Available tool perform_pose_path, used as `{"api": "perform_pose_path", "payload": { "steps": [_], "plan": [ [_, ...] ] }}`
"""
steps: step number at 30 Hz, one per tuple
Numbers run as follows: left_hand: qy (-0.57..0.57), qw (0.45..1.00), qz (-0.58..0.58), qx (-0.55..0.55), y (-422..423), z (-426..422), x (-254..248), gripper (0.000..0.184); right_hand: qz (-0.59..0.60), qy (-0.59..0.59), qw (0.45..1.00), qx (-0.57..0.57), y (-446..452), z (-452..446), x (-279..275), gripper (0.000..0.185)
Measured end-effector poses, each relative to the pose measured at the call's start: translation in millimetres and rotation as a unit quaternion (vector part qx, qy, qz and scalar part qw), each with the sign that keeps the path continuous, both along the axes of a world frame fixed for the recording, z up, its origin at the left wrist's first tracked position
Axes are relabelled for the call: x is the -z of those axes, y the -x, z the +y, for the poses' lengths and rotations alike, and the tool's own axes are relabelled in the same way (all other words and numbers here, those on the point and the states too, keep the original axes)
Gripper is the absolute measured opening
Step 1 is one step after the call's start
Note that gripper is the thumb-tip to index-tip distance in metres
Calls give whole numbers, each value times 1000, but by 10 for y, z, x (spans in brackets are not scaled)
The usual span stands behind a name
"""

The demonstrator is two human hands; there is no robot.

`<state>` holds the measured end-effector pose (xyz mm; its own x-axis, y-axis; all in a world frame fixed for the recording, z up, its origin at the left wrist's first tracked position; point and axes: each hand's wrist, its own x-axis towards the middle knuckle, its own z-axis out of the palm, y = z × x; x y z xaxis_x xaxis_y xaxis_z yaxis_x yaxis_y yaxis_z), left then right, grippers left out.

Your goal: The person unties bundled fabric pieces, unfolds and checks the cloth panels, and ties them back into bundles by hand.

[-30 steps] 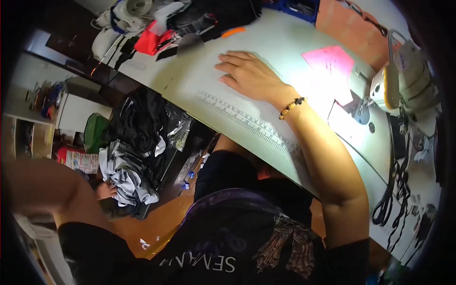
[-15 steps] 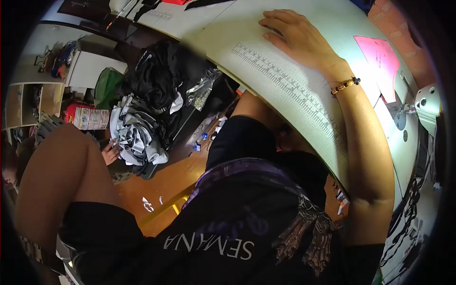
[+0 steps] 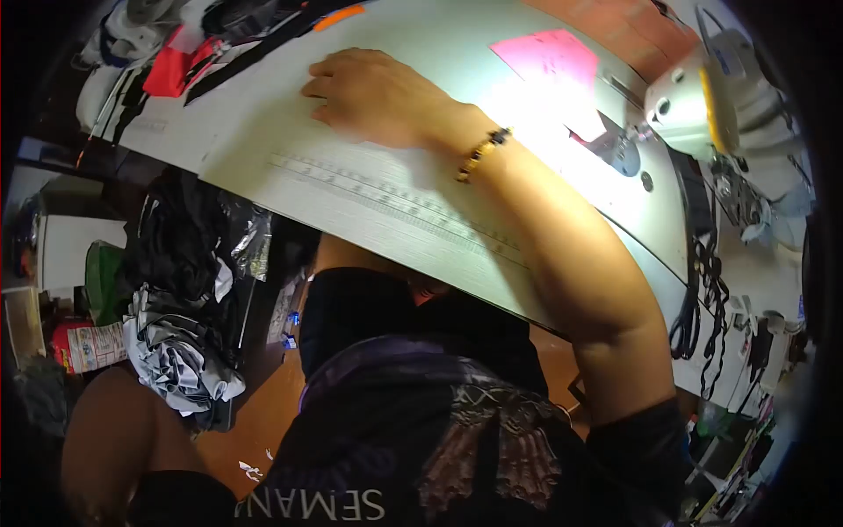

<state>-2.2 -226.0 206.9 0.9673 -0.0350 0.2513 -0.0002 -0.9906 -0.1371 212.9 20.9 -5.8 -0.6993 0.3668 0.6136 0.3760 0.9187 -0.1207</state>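
My right hand (image 3: 373,97) lies palm down on the pale table (image 3: 228,167), its fingers a little apart and holding nothing. A beaded bracelet (image 3: 483,156) is round that wrist. Below the hand, ruler markings (image 3: 378,200) run along the tabletop. A bright pink piece with writing (image 3: 555,66) lies to the right of the hand under strong light. My left arm (image 3: 110,430) is bent at the lower left, and its hand is outside the view.
A sewing machine (image 3: 694,110) stands on the right, with dark cords (image 3: 707,307) hanging beside it. Red cloth (image 3: 180,66) and an orange strip (image 3: 338,18) lie at the table's far left. Grey fabric (image 3: 180,351) and black fabric (image 3: 176,233) are heaped beyond the table's left edge.
The view has swung away and back, shifting the table left. My right hand stays flat on the table. Another person's hand by the grey fabric is no longer seen.
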Motion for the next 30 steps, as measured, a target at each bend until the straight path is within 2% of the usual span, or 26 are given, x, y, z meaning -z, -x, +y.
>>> {"api": "perform_pose_path", "payload": {
  "steps": [2, 3, 5, 8, 10, 11, 12, 14, 16, 18, 20, 21, 23, 24, 26, 28, 29, 30],
  "plan": [
    [-7, 1000, -16, -14, 86, -45, -10, 49, 47, -33, 998, 2, 24, 23, 51, 29],
    [-15, 999, -34, -22, 158, -75, -12, 49, 30, -11, 999, 2, 13, 16, 19, 29],
    [-37, 995, -85, -46, 360, -170, -77, 50, -3, -38, 999, 8, -103, 58, 14, 29],
    [-92, 962, -199, -165, 774, -384, -212, 51, -14, -18, 1000, 12, -19, 19, 5, 30],
    [-116, 886, -312, -324, 1075, -427, -88, 52, -14, -18, 1000, 3, 6, 43, 16, 30],
    [-101, 817, -362, -437, 1213, -389, 111, 52, -9, -17, 1000, 6, 15, 36, 4, 30],
    [-73, 725, -376, -572, 1321, -336, 382, 38, -5, -16, 1000, 17, 0, 25, -6, 29],
    [14, 638, -333, -694, 1803, -258, 874, 26, -12, -3, 1000, 28, -21, 13, -33, 28],
    [218, 565, -387, -696, 2525, -363, 1534, 29, 0, -10, 1000, 28, 37, 3, -23, 28],
    [255, 483, -318, -775, 3604, -679, 2284, 27, 0, -14, 999, 29, 3, 0, -29, 27],
    [191, 561, -275, -757, 4352, -1045, 3027, 30, -3, -8, 1000, 24, 35, -4, -34, 27],
    [131, 527, -130, -829, 4852, -1245, 3404, 36, -2, -14, 1000, 23, 51, 14, -22, 26],
    [59, 477, -2, -877, 5038, -1637, 3625, 47, 4, -25, 1000, 9, 60, 60, 4, 24],
    [51, 482, -24, -874, 4921, -1669, 3674, 53, 14, -14, 1000, 0, 81, 22, -28, 21],
    [107, 386, -54, -915, 4860, -1683, 3639, 53, 28, 6, 1000, -11, 58, -53, -146, 17],
    [120, 354, -145, -916, 4904, -1600, 3581, 55, 24, 8, 1000, -1, 73, -79, -177, 16],
    [56, 455, -28, -888, 5043, -1566, 3546, 60, 22, 6, 1000, 7, 91, -82, -191, 15],
    [81, 330, -115, -934, 4586, -1296, 3250, 60, 22, 10, 1000, 6, 109, -94, -203, 16]
  ]
}}
